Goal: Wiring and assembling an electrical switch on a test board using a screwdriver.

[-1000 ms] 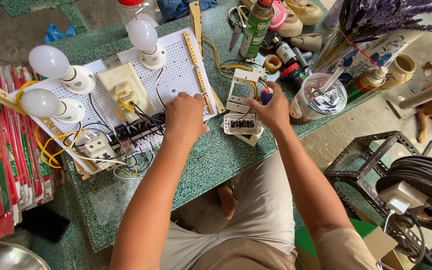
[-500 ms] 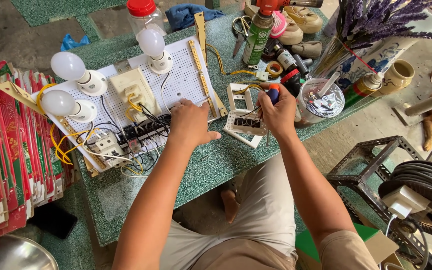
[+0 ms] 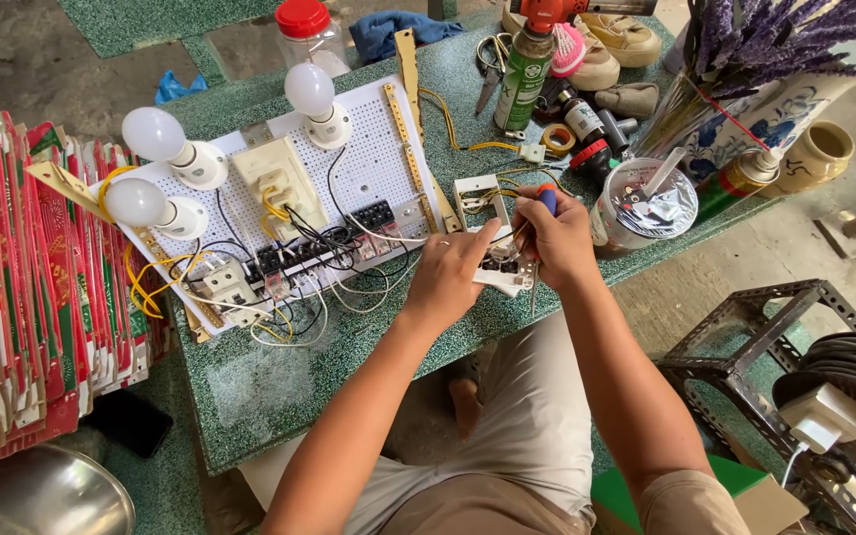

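On the green speckled tabletop, the left hand presses down on a white switch plate lying at the near right of the white perforated wiring board, its fingers closed over the plate's edge. The right hand is clamped around a screwdriver with a red and blue handle, tip angled down into the plate's terminals. The step in hand looks like tightening a terminal screw on the plate. A sound next turn would call for keeping the plate pinned flat and the tip seated squarely, clear of the loose wires trailing from the board.
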